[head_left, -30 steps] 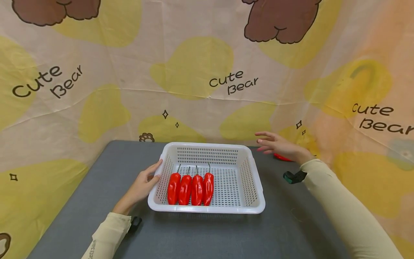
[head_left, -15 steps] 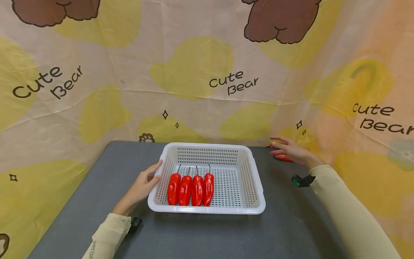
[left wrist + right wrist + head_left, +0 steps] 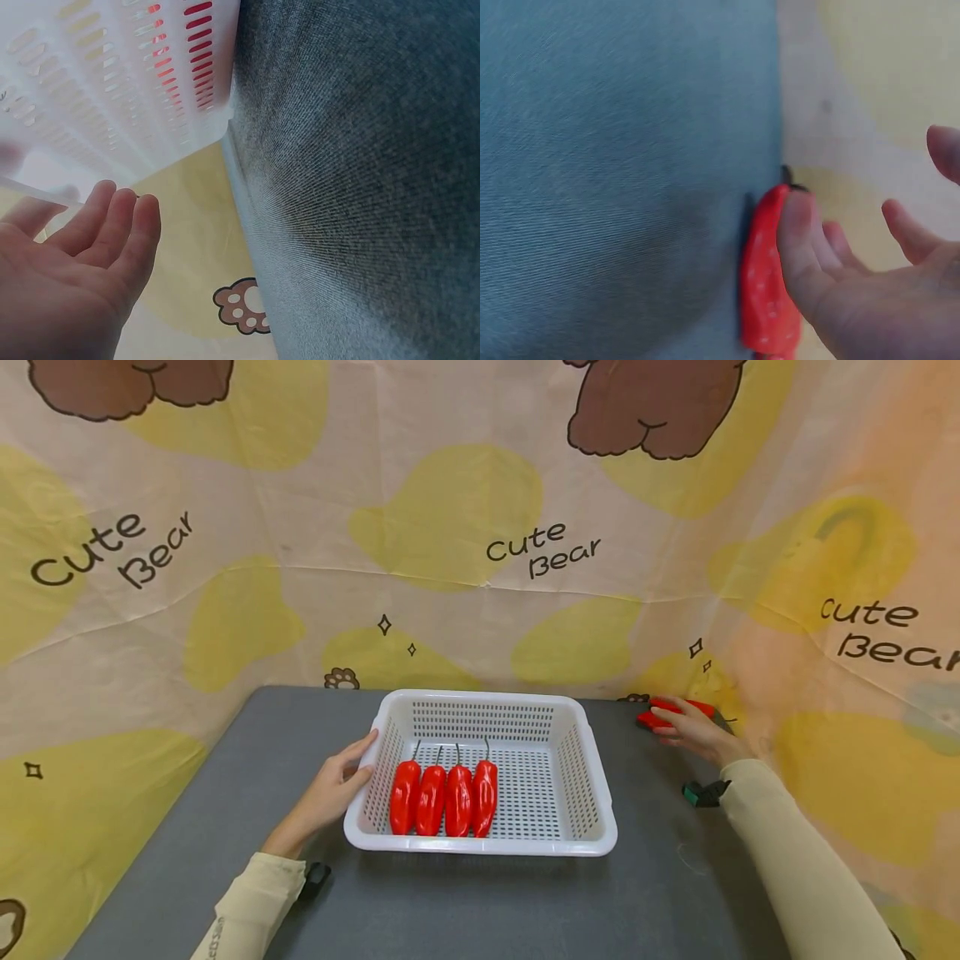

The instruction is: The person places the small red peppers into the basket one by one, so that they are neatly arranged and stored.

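Slightly left of centre, a white plastic basket (image 3: pixel 480 847) with slotted walls stands on the grey table, and several red peppers (image 3: pixel 485 797) lie side by side in its left half. My left hand (image 3: pixel 326 789) holds the basket's left rim; from the left wrist view, fingers (image 3: pixel 146 214) sit just outside its wall. At the far right, more red peppers (image 3: pixel 697 706) lie at the table's back edge. Over them is my right hand (image 3: pixel 696 732), fingers spread, partly hiding them. In the right wrist view one pepper (image 3: pixel 765 285) lies beside the fingertips, not enclosed by them.
A printed cloth (image 3: pixel 420 527) hangs behind the grey tabletop (image 3: pixel 480 910) and along both sides. It meets the table's back edge near the loose peppers. The basket's right wall (image 3: pixel 581 768) stands between the peppers inside and those at the far right.
My right hand has moved right and down from beside the basket to the far-right peppers, uncovering more of them. My left hand and the basket have stayed put.
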Demonstrator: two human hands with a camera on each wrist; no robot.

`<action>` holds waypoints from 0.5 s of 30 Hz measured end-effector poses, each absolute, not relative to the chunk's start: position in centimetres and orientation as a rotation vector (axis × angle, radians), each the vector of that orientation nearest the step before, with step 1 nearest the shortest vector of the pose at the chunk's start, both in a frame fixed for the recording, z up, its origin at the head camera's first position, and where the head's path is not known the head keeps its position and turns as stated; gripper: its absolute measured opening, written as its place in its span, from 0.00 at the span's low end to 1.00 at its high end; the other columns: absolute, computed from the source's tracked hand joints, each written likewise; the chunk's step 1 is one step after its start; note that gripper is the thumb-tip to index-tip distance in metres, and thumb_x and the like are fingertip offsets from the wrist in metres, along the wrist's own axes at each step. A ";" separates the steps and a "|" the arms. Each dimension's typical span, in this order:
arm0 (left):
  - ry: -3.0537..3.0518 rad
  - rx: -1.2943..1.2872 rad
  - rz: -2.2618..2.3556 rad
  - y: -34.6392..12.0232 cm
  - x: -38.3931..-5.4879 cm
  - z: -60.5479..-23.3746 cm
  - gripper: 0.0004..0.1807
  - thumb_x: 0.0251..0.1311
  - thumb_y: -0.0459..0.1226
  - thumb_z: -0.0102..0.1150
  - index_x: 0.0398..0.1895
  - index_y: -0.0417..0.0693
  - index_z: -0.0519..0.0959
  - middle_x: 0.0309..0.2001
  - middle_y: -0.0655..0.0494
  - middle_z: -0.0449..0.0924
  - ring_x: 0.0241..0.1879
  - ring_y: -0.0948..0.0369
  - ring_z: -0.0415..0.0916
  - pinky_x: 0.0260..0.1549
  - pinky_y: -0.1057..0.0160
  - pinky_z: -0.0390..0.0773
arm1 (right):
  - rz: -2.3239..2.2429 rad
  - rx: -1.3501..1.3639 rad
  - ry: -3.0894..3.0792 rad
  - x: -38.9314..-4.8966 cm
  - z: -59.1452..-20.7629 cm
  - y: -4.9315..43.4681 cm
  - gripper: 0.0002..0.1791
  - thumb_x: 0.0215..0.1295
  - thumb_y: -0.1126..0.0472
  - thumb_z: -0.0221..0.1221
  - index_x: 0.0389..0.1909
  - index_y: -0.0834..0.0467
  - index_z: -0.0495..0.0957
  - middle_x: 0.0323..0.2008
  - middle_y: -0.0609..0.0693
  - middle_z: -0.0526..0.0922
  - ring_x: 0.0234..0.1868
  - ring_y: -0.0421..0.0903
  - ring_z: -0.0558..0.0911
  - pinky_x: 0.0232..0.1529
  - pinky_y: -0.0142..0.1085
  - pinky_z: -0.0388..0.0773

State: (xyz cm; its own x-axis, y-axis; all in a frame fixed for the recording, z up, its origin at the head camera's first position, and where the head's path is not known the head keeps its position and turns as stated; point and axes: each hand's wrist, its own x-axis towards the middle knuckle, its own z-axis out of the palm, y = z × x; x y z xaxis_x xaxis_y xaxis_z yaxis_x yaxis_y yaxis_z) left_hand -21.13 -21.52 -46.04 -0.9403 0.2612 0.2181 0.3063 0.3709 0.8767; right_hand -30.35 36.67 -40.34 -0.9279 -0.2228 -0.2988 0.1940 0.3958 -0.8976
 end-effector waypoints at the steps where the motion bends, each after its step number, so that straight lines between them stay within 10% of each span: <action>1: -2.567 -0.530 -1.654 -21.5 -21.1 -46.0 0.32 0.71 0.29 0.51 0.78 0.37 0.58 0.74 0.28 0.58 0.53 0.31 0.79 0.35 0.55 0.89 | -1.557 -0.003 2.283 -30.4 -40.7 36.8 0.43 0.81 0.49 0.42 0.80 0.62 0.28 0.79 0.72 0.35 0.76 0.72 0.57 0.76 0.62 0.57; 15: -2.559 -0.542 -1.652 -21.6 -21.2 -46.2 0.32 0.71 0.29 0.50 0.77 0.37 0.57 0.75 0.28 0.58 0.54 0.29 0.78 0.36 0.54 0.89 | -1.395 0.315 2.509 -31.9 -44.9 36.2 0.42 0.78 0.59 0.46 0.81 0.59 0.30 0.79 0.71 0.33 0.79 0.71 0.43 0.77 0.66 0.49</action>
State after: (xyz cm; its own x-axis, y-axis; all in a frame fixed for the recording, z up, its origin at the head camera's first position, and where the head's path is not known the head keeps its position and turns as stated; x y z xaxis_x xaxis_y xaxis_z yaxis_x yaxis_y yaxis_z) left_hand -21.23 -21.64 -46.15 -0.9375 0.2646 0.2262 0.3150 0.3685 0.8746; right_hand -31.86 36.22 -44.87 -0.9445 0.0656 -0.3218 0.3080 0.5173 -0.7985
